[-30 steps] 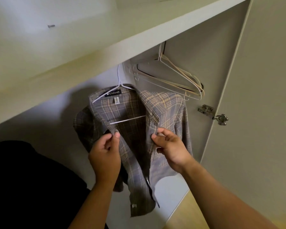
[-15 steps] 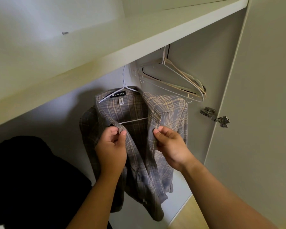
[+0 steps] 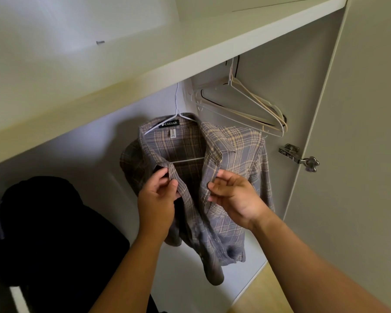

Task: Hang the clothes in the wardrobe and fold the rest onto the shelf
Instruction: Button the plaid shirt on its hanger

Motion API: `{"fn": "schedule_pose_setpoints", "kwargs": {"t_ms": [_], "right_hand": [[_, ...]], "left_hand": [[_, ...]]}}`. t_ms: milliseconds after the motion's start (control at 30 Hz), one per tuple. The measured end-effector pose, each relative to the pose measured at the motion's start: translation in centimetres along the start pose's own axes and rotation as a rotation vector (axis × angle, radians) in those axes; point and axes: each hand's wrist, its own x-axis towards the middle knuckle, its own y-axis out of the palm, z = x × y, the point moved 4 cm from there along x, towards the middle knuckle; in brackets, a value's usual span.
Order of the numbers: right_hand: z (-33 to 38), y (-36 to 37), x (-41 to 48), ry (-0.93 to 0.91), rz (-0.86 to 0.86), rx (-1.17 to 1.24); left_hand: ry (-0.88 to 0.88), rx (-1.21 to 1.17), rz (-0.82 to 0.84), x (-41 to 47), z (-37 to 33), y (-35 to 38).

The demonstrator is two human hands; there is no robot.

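**Plaid shirt on its hanger, both hands at the front opening**

L: left hand (image 3: 157, 199) pinches one front edge of the plaid shirt (image 3: 242, 150) between thumb & fingertips, just below the collar point. R: right hand (image 3: 235, 199) pinches the facing edge at about the same height, other fingers loosely curled. The open front gapes between the two hands.

Above the hands the collar sits on a white hanger (image 3: 178, 114), CAESAR label (image 3: 170, 124) showing; the hook runs up behind the shelf (image 3: 190, 53) lip, rail itself hidden. Below the hands the shirt tail hangs bunched & twisted.

Up & right of the R hand: a bunch of empty hangers (image 3: 253, 107), then the door hinge (image 3: 298, 157). Left & below the L hand: a black mass (image 3: 54, 222), prob. dark clothing, can't tell what.

Step, as I read it: hanging done for this shirt, now squaring the front. Next prob. calls for drawing both edges together evenly, maybe a button, w/o tugging the collar off the hanger, then letting go.
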Motion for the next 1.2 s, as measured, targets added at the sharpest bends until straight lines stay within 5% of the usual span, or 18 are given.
{"fn": "schedule_pose_setpoints", "kwargs": {"t_ms": [567,800,1033,1200], "right_hand": [[-0.5,-0.4,-0.1,0.064,-0.116,-0.079],[-1.5,-0.6,-0.4,0.186,-0.183,-0.152],[-2.3,-1.0,-0.7,0.263,-0.216,-0.690],[-2.4,-0.7,-0.7,0.258,-0.209,-0.744]], "left_hand": [[0.018,0.132,0.036,-0.1,-0.5,0.9],[-0.181,-0.062,0.006,-0.4,1.0,1.3],[-0.489,-0.271,-0.012,-1.5,2.4,1.8],[-0.574,-0.273,0.003,-1.8,3.1,1.9]]}}
